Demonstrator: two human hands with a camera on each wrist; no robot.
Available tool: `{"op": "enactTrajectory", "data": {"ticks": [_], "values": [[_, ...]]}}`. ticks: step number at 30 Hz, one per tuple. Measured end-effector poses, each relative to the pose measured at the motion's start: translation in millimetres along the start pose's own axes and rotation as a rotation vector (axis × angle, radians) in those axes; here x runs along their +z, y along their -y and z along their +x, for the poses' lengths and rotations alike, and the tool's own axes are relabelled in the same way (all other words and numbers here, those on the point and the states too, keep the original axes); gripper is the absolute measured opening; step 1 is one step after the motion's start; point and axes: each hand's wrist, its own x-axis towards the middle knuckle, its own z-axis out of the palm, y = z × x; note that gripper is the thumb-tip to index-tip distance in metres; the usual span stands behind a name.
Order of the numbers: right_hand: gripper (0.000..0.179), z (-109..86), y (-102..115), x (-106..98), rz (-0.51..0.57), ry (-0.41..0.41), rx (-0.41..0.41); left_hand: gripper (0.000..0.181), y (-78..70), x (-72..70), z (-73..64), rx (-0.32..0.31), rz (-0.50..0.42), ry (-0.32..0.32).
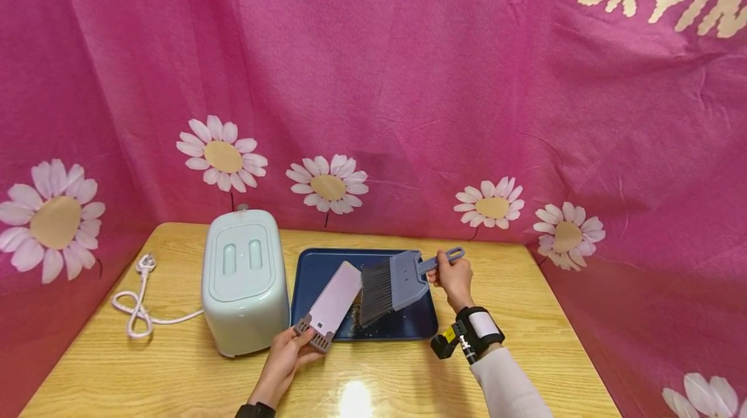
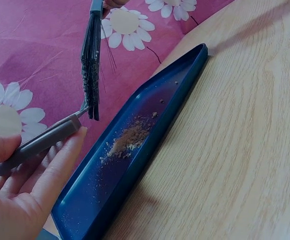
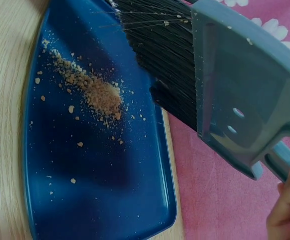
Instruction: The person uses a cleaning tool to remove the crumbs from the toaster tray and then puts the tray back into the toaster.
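My left hand [image 1: 286, 364] pinches the grey slotted end of a toaster crumb tray [image 1: 338, 295], thumb on top and fingers underneath. This flat, pale panel slants above a dark blue baking tray [image 1: 421, 321]. The right hand [image 1: 456, 278] grips the handle of a blue-grey hand brush [image 1: 406, 280]. Its dark bristles [image 3: 164, 55] are held over the baking tray, and in the left wrist view their tips meet or nearly meet the crumb tray's far end. A heap of brown crumbs [image 3: 97, 92] lies in the baking tray, with loose bits scattered around it.
A pale mint toaster [image 1: 245, 275] with a lid over its top stands left of the baking tray. Its white cord [image 1: 142, 304] and plug lie looped on the wooden table [image 1: 496, 314]. A pink flowered cloth [image 1: 397, 113] hangs behind and at both sides.
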Motion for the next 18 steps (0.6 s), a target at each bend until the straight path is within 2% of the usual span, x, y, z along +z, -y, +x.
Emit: {"op": "enactTrajectory", "data": {"ticks": [7, 14, 15, 17, 18], "values": [[0.035, -2.1, -0.7, -4.6, -0.026, 0.009, -0.037, 0.044, -0.3, -1.4, 0.3, 0.010, -0.020, -0.007], [0.040, -1.5, -6.9, -7.6, -0.045, 0.000, -0.092, 0.045, -1.9, -2.0, 0.2, 0.006, -0.020, -0.009], [0.041, 0.9, -10.5, -7.2, -0.027, 0.002, -0.110, 0.045, -2.0, -2.2, 0.1, 0.007, -0.020, -0.008], [0.038, 18.3, -33.0, -7.0, 0.073, 0.063, -0.206, 0.045, -1.8, -2.4, 0.2, 0.012, -0.020, -0.005], [0.038, 21.2, -36.5, -6.6, 0.103, 0.093, -0.231, 0.045, -1.6, -2.3, 0.2, 0.013, -0.020, -0.003]]}}
